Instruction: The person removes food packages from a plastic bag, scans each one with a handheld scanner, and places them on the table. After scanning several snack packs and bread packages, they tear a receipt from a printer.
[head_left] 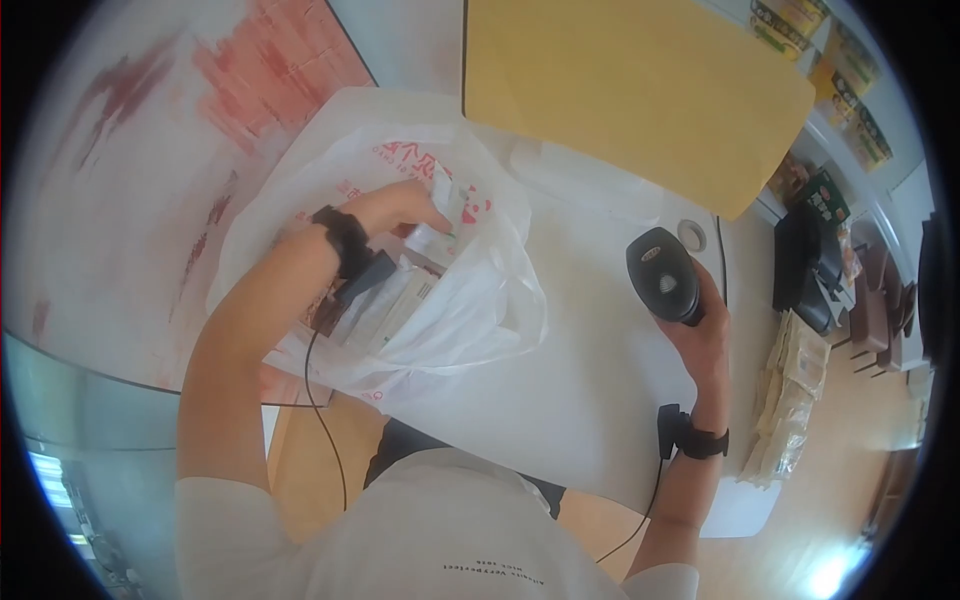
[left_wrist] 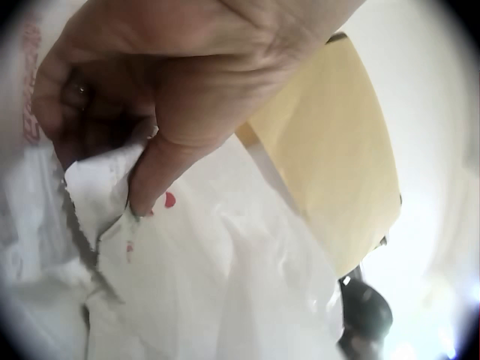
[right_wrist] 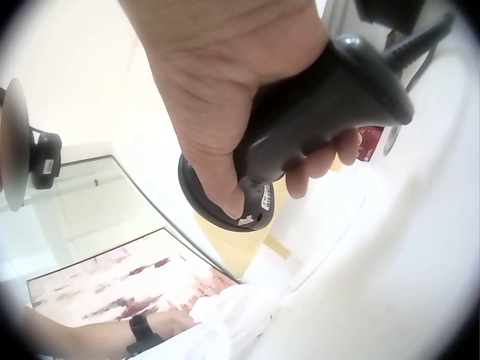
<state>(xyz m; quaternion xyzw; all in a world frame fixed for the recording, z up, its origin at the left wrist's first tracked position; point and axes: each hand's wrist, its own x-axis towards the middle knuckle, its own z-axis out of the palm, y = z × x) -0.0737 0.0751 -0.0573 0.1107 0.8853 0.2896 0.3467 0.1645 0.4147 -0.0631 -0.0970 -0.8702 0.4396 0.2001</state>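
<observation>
The left hand (head_left: 400, 205) is pinching a pack (left_wrist: 105, 187), probably light and soft, best held by its edge; the right hand (head_left: 708, 335) is gripping a hard scanner (head_left: 662, 272) by its handle (right_wrist: 315, 105)

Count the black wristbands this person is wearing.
2: the left wristband, over the plastic bag, and the right wristband, behind the right hand that grips the scanner.

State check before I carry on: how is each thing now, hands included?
left hand, in the plastic bag, pinching a white item
right hand, gripping the scanner
scanner, held; on or off can't be told
plastic bag, open, things inside
white roll, flat on the table
both wristbands, fastened
</observation>
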